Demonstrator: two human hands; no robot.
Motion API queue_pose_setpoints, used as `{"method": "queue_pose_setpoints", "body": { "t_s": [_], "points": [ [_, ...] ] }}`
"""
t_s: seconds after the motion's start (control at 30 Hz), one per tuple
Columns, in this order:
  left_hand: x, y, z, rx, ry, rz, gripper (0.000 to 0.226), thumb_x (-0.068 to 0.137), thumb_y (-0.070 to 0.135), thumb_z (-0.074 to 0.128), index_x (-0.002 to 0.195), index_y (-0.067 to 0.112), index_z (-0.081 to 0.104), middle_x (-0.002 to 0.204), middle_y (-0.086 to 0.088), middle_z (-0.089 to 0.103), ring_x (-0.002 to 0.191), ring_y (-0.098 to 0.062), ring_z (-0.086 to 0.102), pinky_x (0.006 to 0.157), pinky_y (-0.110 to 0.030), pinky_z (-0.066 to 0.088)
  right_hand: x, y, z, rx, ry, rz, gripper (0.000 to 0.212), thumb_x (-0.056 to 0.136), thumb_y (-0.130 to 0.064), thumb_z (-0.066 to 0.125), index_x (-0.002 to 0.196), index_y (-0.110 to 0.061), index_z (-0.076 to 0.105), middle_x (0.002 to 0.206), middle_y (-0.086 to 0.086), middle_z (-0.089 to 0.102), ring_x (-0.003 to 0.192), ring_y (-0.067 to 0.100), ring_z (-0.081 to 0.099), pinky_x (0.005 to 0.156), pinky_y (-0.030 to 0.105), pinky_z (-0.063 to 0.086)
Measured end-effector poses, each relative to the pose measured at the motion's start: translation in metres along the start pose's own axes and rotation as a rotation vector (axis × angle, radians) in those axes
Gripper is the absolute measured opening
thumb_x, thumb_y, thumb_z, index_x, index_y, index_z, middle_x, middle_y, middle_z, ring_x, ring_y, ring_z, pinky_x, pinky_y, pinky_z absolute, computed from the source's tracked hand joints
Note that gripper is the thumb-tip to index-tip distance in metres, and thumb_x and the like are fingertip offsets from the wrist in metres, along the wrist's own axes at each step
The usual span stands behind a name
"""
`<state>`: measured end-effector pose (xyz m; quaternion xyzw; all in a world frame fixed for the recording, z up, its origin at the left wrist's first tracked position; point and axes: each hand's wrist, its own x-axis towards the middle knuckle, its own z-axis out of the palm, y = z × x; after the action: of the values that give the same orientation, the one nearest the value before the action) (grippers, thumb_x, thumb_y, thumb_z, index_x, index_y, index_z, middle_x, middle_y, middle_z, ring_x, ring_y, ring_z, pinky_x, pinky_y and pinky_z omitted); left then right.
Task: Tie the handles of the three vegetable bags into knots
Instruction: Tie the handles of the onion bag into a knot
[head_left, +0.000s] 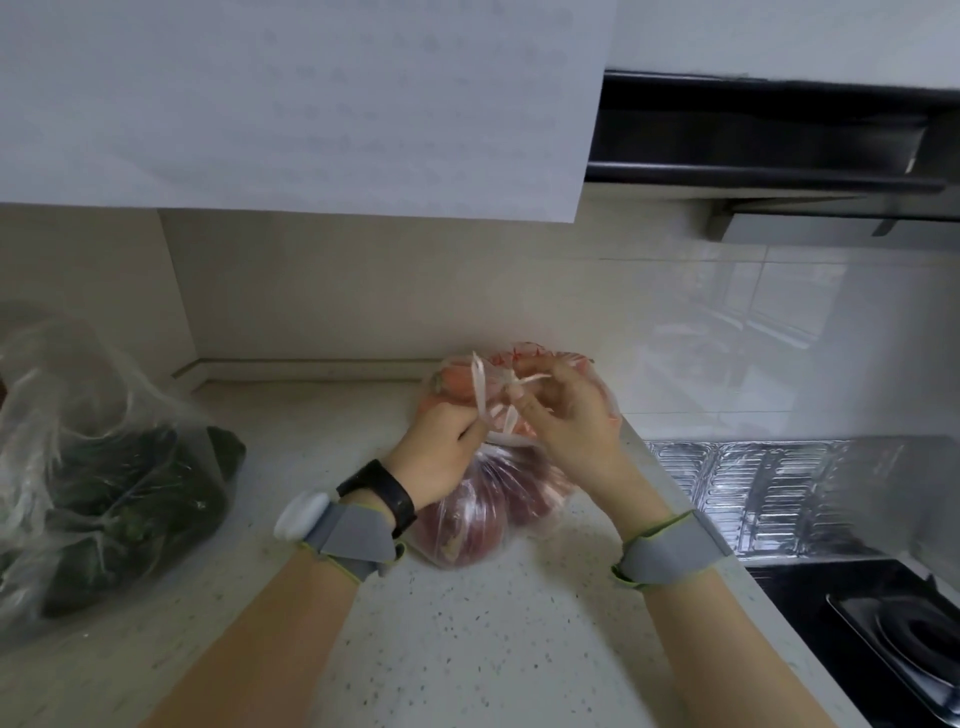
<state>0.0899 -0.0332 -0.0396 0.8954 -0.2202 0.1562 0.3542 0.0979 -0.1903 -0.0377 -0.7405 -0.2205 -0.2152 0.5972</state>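
A clear bag of red tomatoes (470, 525) lies on the speckled counter (441, 649) just in front of me. Its thin white handles (480, 395) rise above it, crossed between my hands. My left hand (441, 452) grips one handle strand from the left. My right hand (566, 415) pinches the other strand near the crossing. Behind them sits a bag of orange carrots (447, 387), partly hidden by my hands. A bag of dark green vegetables (119, 499) lies at the far left, its top loose.
A black stove top (883, 623) with a burner lies at the lower right, with a foil splash guard (753, 488) behind it. A white cabinet (311, 104) and a dark range hood (779, 145) hang overhead. The tiled wall stands close behind the bags.
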Motion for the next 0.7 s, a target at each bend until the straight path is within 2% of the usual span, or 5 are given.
{"method": "queue_pose_setpoints", "body": {
  "t_s": [0.13, 0.33, 0.5, 0.6, 0.7],
  "points": [
    [-0.001, 0.001, -0.005, -0.036, 0.041, -0.044, 0.044, 0.098, 0.012, 0.043, 0.053, 0.010, 0.045, 0.048, 0.003, 0.041, 0.038, -0.004, 0.038, 0.042, -0.015, 0.028, -0.007, 0.009, 0.006, -0.434, -0.133, -0.103, 0.019, 0.078, -0.021, 0.075, 0.096, -0.018, 0.075, 0.089, -0.003, 0.076, 0.077, 0.000, 0.067, 0.079, 0.024, 0.056],
    [0.000, -0.003, -0.011, -0.133, 0.045, -0.186, 0.040, 0.098, 0.017, 0.046, 0.065, 0.001, 0.062, 0.051, 0.004, 0.054, 0.034, 0.002, 0.046, 0.039, -0.007, 0.033, -0.007, 0.007, 0.008, -0.493, -0.026, -0.252, 0.001, 0.075, -0.016, 0.077, 0.076, -0.015, 0.078, 0.069, -0.003, 0.074, 0.062, 0.005, 0.065, 0.063, 0.029, 0.054],
    [0.002, -0.007, -0.014, -0.310, -0.003, -0.339, 0.035, 0.096, 0.015, 0.053, 0.066, 0.003, 0.065, 0.056, -0.001, 0.064, 0.042, -0.004, 0.059, 0.045, -0.013, 0.046, -0.009, -0.001, 0.008, -0.472, -0.001, -0.079, 0.008, 0.076, -0.012, 0.076, 0.070, -0.007, 0.076, 0.060, -0.005, 0.069, 0.051, 0.001, 0.060, 0.058, 0.023, 0.053],
    [0.002, -0.010, -0.015, -0.521, -0.015, -0.463, 0.025, 0.092, 0.010, 0.057, 0.083, -0.012, 0.066, 0.070, -0.012, 0.067, 0.048, -0.007, 0.065, 0.050, -0.016, 0.054, -0.011, -0.007, 0.004, -0.368, -0.116, 0.092, 0.021, 0.077, -0.018, 0.077, 0.065, -0.001, 0.073, 0.061, 0.013, 0.070, 0.047, 0.007, 0.055, 0.049, 0.026, 0.051],
    [0.000, -0.012, -0.019, -0.647, -0.046, -0.515, 0.026, 0.088, 0.004, 0.061, 0.095, -0.021, 0.062, 0.085, -0.022, 0.068, 0.055, -0.009, 0.068, 0.054, -0.016, 0.056, -0.016, -0.016, 0.005, -0.158, -0.311, 0.225, 0.024, 0.080, -0.020, 0.074, 0.071, 0.002, 0.072, 0.060, 0.016, 0.068, 0.042, 0.016, 0.055, 0.040, 0.022, 0.045]
  ]
}}
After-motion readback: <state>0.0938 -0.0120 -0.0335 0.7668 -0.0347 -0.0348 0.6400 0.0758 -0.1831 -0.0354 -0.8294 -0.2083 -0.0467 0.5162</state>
